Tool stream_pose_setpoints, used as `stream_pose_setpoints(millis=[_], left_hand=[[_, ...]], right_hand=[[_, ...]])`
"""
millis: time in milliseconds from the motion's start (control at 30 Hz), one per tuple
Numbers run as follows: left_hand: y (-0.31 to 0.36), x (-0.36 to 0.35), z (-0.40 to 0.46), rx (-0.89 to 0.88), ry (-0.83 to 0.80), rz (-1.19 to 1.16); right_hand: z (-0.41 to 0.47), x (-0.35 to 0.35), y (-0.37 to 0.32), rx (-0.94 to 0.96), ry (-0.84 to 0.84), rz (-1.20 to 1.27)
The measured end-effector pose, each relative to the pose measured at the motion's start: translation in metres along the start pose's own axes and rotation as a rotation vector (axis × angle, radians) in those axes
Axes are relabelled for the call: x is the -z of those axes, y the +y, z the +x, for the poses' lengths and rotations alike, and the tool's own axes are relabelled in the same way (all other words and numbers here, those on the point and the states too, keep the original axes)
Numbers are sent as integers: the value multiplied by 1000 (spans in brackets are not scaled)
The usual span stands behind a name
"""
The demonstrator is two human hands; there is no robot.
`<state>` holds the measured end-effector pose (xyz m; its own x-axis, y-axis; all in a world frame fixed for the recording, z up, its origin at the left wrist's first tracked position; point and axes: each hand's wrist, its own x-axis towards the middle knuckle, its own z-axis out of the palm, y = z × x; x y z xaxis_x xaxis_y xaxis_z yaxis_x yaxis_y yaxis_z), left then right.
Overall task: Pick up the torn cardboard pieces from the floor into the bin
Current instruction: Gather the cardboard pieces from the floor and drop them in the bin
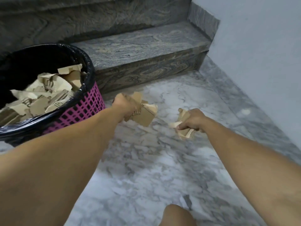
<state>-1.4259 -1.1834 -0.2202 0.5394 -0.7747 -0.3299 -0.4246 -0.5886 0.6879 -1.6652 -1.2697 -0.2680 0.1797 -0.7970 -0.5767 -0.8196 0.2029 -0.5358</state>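
My left hand (125, 106) grips a bunch of torn brown cardboard pieces (144, 114) just above the marble floor, right of the bin. My right hand (192, 119) is curled round a smaller clump of torn cardboard pieces (184, 133) low over the floor. The pink lattice bin (84, 110) with a black liner stands at the left. Inside it lie several torn cardboard pieces (42, 95).
A grey granite step (143, 51) rises behind the hands, with a higher step above it. A pale wall (260, 54) runs along the right. The white marble floor (146, 168) spreads below, and my knee (176, 216) shows at the bottom edge.
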Motion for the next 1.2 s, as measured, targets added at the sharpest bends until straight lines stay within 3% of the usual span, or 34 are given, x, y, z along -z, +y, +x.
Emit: stream_pose_setpoints(millis=[167,367,633,800,1000,1100,1200], left_hand=[[35,77,-23,-108,83,-67],[54,166,-53,-2,69,-421],[-8,275,-70,123,330,-412],[-62,307,-62,202,424,-285],[-100,294,-42,171,358,-89],[-114,279,-36,159,386,315],[-123,269,-34,110,413,531]], right_hand=[[-29,31,-89,175,31,122],[-90,31,-202,462,135,-14],[-129,-18,-305,667,104,-62],[-133,-66,-346,730,11,-194],[-123,-109,-356,716,-109,-445],[-111,-124,-348,728,48,-503],[-108,-130,-341,743,174,-555]])
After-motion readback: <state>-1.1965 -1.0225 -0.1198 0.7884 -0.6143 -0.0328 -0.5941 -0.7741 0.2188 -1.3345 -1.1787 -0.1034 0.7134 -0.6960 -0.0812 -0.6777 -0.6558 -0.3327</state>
